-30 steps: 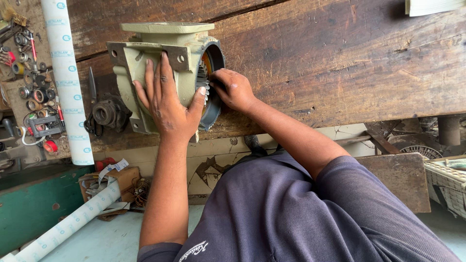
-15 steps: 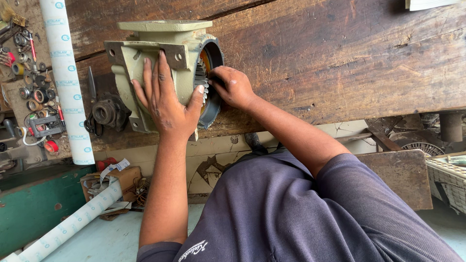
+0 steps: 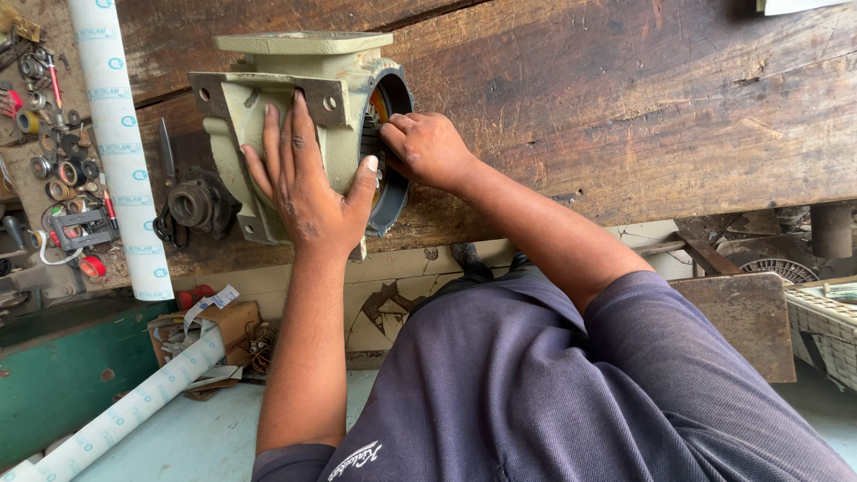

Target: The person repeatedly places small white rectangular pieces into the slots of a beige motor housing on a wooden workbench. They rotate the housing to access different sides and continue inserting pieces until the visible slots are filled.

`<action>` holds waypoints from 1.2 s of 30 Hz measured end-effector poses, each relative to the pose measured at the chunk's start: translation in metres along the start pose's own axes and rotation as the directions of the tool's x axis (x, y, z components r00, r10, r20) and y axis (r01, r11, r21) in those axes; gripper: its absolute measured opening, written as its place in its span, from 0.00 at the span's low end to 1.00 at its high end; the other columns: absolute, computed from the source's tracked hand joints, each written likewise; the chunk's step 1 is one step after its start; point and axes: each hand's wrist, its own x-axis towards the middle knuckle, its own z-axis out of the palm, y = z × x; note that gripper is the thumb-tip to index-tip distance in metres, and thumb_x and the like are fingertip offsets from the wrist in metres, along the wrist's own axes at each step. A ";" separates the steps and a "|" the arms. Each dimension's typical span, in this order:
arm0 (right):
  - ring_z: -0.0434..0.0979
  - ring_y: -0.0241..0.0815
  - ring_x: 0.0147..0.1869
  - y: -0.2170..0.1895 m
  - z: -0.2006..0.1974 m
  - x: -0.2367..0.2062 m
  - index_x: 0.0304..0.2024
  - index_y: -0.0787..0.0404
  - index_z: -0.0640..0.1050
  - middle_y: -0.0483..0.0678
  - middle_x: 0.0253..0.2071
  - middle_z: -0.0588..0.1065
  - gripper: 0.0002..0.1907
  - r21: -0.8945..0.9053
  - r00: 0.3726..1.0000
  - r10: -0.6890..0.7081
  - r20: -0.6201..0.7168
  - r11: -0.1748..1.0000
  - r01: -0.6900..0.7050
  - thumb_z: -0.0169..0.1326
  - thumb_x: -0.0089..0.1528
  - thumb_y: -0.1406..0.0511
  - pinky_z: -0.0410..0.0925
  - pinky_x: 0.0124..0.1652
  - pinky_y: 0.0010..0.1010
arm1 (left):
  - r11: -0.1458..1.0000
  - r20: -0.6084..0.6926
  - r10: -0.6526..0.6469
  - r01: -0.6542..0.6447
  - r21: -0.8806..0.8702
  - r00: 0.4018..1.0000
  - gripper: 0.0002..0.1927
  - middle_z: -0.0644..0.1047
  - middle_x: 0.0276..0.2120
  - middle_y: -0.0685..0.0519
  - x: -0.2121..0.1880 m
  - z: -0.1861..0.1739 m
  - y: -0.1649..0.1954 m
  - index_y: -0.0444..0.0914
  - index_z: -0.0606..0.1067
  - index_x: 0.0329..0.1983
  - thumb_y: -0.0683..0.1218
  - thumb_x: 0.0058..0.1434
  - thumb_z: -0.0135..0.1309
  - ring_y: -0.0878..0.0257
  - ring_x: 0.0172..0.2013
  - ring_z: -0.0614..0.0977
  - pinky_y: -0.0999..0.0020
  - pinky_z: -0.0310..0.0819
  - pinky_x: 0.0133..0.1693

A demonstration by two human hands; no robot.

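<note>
Leftmost, a scatter of small parts (image 3: 54,170) lies at the left edge of the wooden desk (image 3: 625,98): bearings, rings, red-handled bits; too small and crowded to count. One white tube (image 3: 120,143) with blue marks lies across the desk beside them; a second white tube (image 3: 134,406) leans below, near a cardboard box (image 3: 223,326). One dark metal fitting (image 3: 192,205) sits just left of the housing, by the near edge.

One pale green cast housing (image 3: 295,116) rests at the desk's near edge, its round open end facing right. Left hand (image 3: 308,192): open, fingers spread flat over the housing's side, thumb hooked round the toothed rim. It presses rather than grips.

Right hand (image 3: 428,147): fingers curled and reaching into the round opening, fingertips hidden inside the bore. Cannot tell whether they pinch anything; an orange-brown ring shows within, partly covered.

Below the desk, the person's dark blue shirt (image 3: 536,384) fills the frame. Far right, a basket (image 3: 826,326) is cut off by the edge.
</note>
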 end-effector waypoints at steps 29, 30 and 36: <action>0.80 0.54 0.46 0.002 0.006 -0.002 0.47 0.65 0.76 0.53 0.43 0.78 0.18 0.060 0.996 -0.045 -0.073 0.997 0.050 0.62 0.59 0.62 0.72 0.43 0.44 | 1.000 -0.007 -0.008 0.008 -0.007 1.000 0.47 0.67 0.72 0.40 0.001 0.000 -0.001 0.36 0.56 0.79 0.61 0.65 0.61 0.45 0.77 0.57 0.38 0.29 0.75; 0.80 0.53 0.46 0.002 0.006 -0.002 0.48 0.65 0.76 0.53 0.43 0.78 0.18 0.055 0.996 -0.048 -0.079 0.997 0.052 0.62 0.59 0.62 0.72 0.43 0.44 | 1.000 -0.005 -0.007 0.007 -0.008 1.000 0.47 0.67 0.72 0.39 0.001 -0.001 -0.001 0.36 0.56 0.79 0.61 0.65 0.61 0.45 0.77 0.57 0.38 0.29 0.75; 0.81 0.54 0.48 0.001 0.001 -0.005 0.48 0.63 0.76 0.53 0.44 0.79 0.15 0.132 0.995 0.033 -0.097 0.991 -0.020 0.61 0.61 0.65 0.74 0.45 0.43 | 1.000 0.002 -0.013 0.013 -0.005 1.000 0.47 0.67 0.72 0.40 0.001 -0.001 -0.001 0.36 0.56 0.79 0.62 0.65 0.60 0.45 0.77 0.57 0.37 0.30 0.75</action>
